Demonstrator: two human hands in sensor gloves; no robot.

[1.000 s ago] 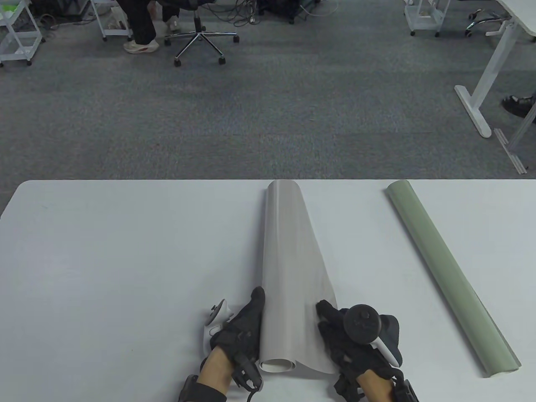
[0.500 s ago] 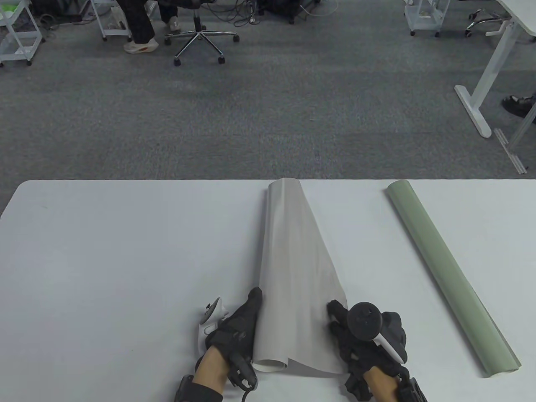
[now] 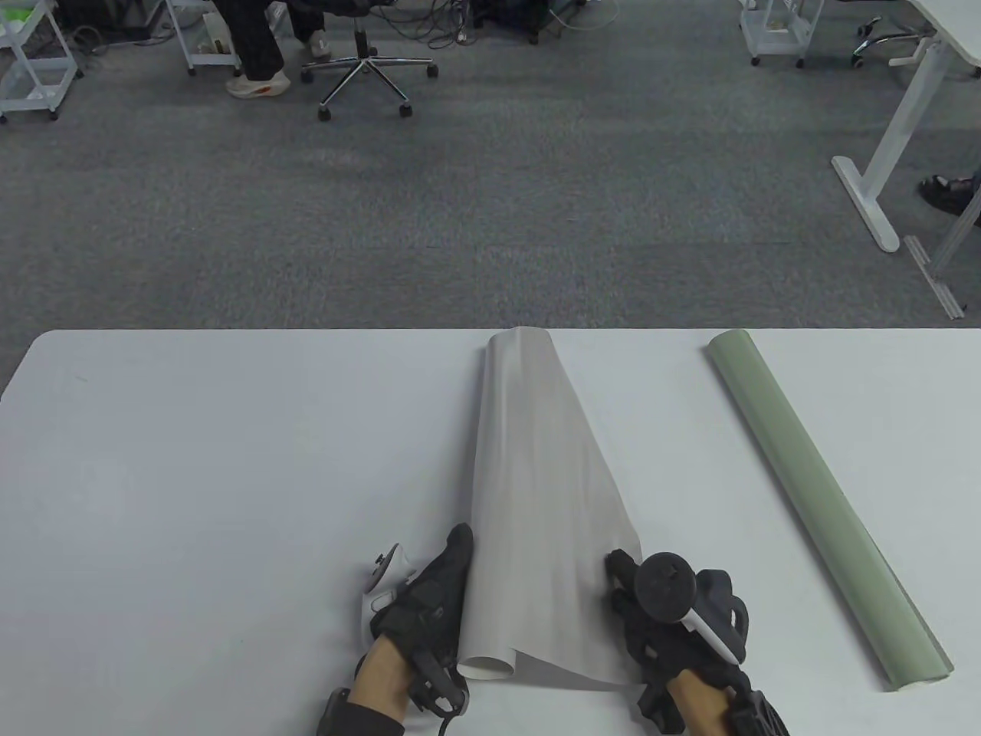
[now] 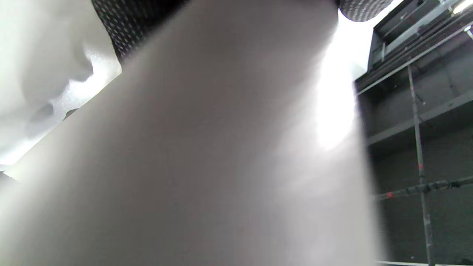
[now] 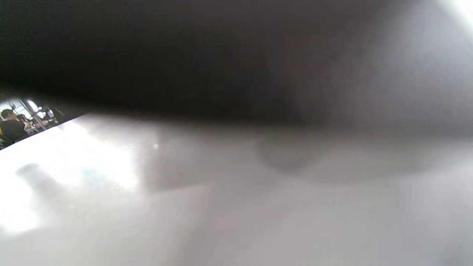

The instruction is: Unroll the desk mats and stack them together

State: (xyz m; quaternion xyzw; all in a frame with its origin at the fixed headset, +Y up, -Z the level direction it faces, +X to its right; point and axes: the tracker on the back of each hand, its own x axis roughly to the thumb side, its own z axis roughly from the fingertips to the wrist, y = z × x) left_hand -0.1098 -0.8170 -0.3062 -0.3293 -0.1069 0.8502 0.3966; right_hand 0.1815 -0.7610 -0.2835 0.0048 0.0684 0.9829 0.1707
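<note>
Matt grey mat (image 3: 536,491), matt green roll (image 3: 824,506), smooth white table (image 3: 214,475)

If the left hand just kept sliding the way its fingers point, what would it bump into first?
Probably nothing new: the left hand already lies along the left side of the grey mat, fingers pointing toward the table's far edge. Ahead, it would run along the roll over bare tabletop, though depth is hard to judge.

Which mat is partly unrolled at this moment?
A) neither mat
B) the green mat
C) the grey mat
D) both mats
C: the grey mat has a loose flap spread to its right between the left hand and the right hand, while the green mat lies apart as a tight roll.
</note>
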